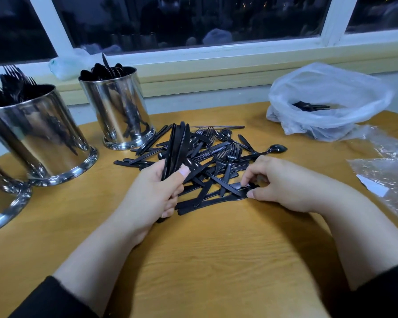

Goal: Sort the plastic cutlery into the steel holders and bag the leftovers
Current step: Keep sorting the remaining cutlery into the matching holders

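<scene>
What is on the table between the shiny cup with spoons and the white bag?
Head view: the pile of black cutlery, lying nearer the spoon holder; bare table before the bag.

Bare wooden table (pixel 207 260) in front of cutlery pile (pixel 202 161): open approach from near side. Left flank blocked by fork holder (pixel 39 138), spoon holder (pixel 120 111) and third steel holder (pixel 2 203) at frame edge. Right flank: white plastic bag (pixel 326 104) near window sill (pixel 216 63), clear bags (pixel 386 171) beside it. Open lane between spoon holder and white plastic bag.
</scene>
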Demonstrator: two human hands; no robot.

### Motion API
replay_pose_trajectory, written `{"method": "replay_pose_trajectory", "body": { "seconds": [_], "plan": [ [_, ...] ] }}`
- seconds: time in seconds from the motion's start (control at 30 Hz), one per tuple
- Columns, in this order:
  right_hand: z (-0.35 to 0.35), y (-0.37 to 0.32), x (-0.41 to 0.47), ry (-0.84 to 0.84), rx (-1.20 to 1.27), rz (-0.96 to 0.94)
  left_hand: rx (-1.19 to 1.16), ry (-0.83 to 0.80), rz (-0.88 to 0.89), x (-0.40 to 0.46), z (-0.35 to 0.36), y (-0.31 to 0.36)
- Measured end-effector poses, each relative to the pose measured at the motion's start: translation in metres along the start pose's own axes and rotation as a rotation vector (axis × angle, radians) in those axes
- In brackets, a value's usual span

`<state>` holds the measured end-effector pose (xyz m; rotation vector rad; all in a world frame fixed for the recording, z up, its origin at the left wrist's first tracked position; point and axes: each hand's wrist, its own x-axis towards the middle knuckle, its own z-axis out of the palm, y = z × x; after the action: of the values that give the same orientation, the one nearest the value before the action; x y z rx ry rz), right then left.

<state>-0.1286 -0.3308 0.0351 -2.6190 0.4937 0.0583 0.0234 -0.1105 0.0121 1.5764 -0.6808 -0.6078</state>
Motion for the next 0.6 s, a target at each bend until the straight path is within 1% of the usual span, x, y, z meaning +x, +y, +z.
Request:
{"method": "replay_pose_trajectory", "body": {
  "seconds": [0.3, 0.43, 0.6],
  "plan": [
    [-0.0038, -0.0026, -0.0013, -0.068, -0.034, 0.029, 0.0, 0.025, -0.005, 0.0011, -0.0012, -0.0002],
    [-0.0044, -0.0016, -0.0029, -0.065, -0.012, 0.04, -0.036, 0.065, -0.02, 0.0018, -0.0027, 0.0],
    [-0.0058, -0.0043, -0.0035, -0.067, -0.015, 0.045, -0.033, 0.062, -0.029, 0.0006, -0.0025, 0.001]
  ]
}}
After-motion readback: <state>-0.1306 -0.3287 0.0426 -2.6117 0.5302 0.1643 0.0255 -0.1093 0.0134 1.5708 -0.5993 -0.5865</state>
